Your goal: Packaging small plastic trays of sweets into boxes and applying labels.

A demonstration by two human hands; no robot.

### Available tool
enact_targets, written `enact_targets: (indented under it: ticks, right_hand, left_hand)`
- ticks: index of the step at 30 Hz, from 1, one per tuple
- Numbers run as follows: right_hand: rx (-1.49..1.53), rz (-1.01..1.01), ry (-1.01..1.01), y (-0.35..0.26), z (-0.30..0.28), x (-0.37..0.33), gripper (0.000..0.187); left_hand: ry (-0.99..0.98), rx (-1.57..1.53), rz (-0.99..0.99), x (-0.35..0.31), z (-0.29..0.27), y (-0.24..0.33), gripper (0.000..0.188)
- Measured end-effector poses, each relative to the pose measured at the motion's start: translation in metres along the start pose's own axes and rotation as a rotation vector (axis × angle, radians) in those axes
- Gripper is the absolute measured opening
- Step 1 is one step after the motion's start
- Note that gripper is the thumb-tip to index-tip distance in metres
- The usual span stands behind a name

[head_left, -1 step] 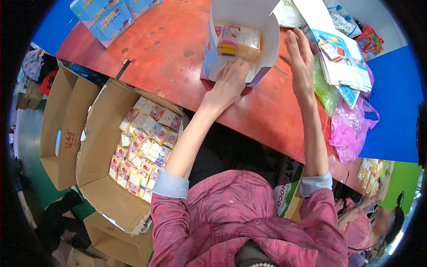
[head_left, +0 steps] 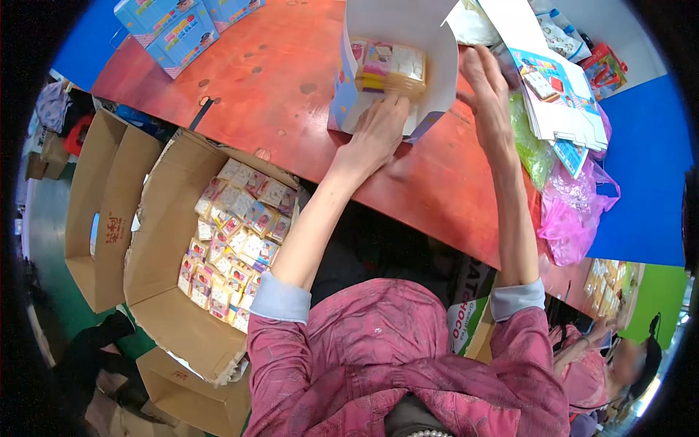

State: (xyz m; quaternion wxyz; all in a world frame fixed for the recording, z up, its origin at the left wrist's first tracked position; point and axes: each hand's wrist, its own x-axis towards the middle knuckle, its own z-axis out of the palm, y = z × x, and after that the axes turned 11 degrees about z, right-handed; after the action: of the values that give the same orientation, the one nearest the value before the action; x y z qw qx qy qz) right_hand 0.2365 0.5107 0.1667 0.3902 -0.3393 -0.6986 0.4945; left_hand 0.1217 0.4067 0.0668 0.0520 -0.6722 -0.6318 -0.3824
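Note:
An open-topped carton, white inside and blue outside, stands on the red table. Several small clear plastic packs with white pieces and coloured labels lie inside it. My left hand reaches in over the near edge, fingers closed on the near end of a clear plastic pack; its fingertips are partly hidden. Just right of the carton, my right hand is held up, fingers stretched out, holding nothing.
Left of me, a large cardboard box holds many similar packs. Blue printed cartons stand at the table's far left. Flat printed card sheets and a pink plastic bag lie at right. Another person sits at lower right.
My right hand has shifted very slightly, its fingers drawing a little closer together. My left hand and the packs stay almost in the same place.

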Motion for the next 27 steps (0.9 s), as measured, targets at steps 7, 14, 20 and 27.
enact_targets:
  ticks: [7, 14, 20, 27]
  right_hand:
    - [-0.208, 0.138, -0.355, 0.011, 0.011, 0.013, 0.061]
    - [-0.199, 0.141, -0.393, 0.014, 0.008, 0.011, 0.063]
    - [-0.198, 0.124, -0.319, 0.019, 0.009, 0.017, 0.063]
    - [-0.676, -0.666, 0.154, 0.004, -0.001, 0.025, 0.057]
  left_hand:
    - [-0.046, 0.07, 0.08, 0.011, 0.011, -0.022, 0.006]
    - [-0.139, 0.049, 0.016, 0.024, 0.014, -0.033, 0.006]
    - [-0.216, 0.117, 0.059, 0.006, -0.005, -0.011, 0.014]
    - [-0.044, 0.15, 0.142, -0.031, -0.033, 0.013, 0.015]
